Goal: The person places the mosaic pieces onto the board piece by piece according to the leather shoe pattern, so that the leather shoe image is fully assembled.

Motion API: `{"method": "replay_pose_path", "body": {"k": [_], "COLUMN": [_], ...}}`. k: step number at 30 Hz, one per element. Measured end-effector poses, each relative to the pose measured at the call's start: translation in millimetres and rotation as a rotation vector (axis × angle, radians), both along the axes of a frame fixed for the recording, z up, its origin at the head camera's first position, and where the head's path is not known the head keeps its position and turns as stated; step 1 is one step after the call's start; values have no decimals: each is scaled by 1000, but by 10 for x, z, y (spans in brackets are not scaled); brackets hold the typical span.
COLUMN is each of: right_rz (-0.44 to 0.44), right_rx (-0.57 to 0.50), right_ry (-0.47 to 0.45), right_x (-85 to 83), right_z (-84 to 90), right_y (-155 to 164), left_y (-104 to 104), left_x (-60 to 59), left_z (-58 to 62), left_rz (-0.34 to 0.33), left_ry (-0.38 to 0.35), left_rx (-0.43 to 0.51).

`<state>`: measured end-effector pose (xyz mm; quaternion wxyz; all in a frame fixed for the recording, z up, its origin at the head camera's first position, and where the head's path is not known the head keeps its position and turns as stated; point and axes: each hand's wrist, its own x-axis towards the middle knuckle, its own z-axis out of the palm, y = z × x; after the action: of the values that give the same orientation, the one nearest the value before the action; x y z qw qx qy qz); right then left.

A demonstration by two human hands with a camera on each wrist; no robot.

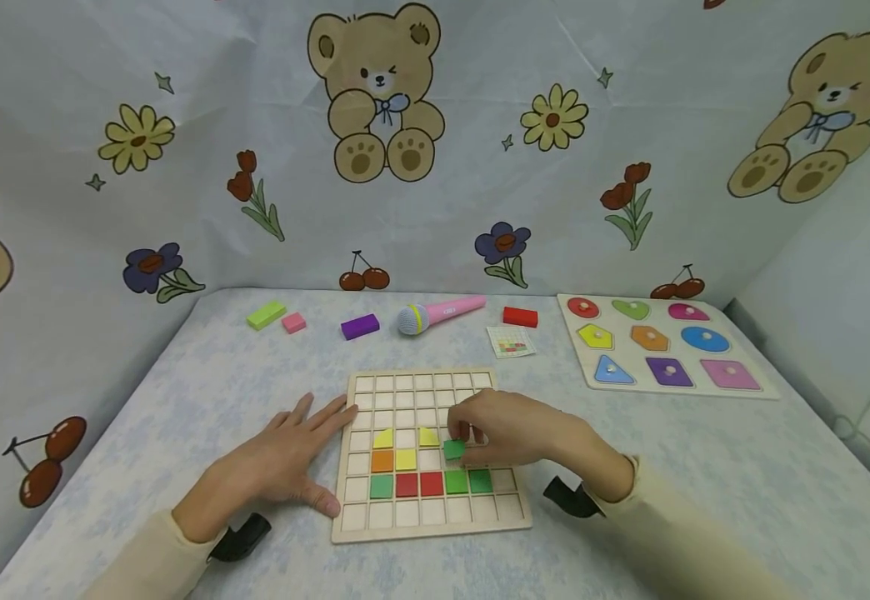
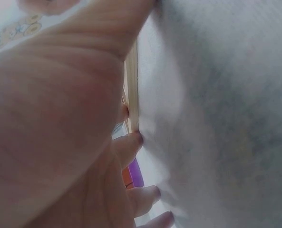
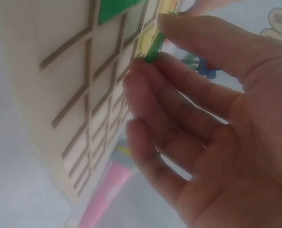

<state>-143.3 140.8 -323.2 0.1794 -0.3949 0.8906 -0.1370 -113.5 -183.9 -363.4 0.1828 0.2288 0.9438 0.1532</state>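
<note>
A wooden grid board (image 1: 431,514) lies on the table, with yellow, orange, red and green tiles in several of its cells. My right hand (image 1: 506,427) pinches a green tile (image 1: 453,450) between thumb and fingertips, low over the board's right half. In the right wrist view the green tile (image 3: 155,46) stands edge-on between the fingertips, close to the grid. With fingers spread, my left hand (image 1: 277,462) rests at the board's left edge, thumb and a fingertip right at the frame. The left wrist view shows its fingers (image 2: 129,147) along the board's side.
Behind the board lie a lime block (image 1: 266,315), a pink block (image 1: 294,322), a purple block (image 1: 360,327), a toy microphone (image 1: 442,313) and a red block (image 1: 520,317). A small pattern card (image 1: 511,342) lies near a shape puzzle (image 1: 667,388) at the right.
</note>
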Motion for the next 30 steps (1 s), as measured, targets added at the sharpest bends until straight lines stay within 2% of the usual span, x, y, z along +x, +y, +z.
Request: {"method": "replay_pose_path", "body": {"k": [7, 17, 25, 30], "right_rz": [49, 60, 67, 63], "right_rx": [25, 53, 37, 2], "right_ry": [37, 78, 79, 70], "right_x": [-5, 13, 43, 62], "right_z": [-58, -79, -78, -60], "right_y": [-202, -326, -298, -149], "left_y": [6, 5, 0, 10], "left_x": [1, -4, -2, -13], "left_z": [4, 9, 10, 10], "left_rz": [-3, -3, 0, 6], "left_ry": [1, 6, -4, -16], "left_rx": [10, 6, 10, 2]}}
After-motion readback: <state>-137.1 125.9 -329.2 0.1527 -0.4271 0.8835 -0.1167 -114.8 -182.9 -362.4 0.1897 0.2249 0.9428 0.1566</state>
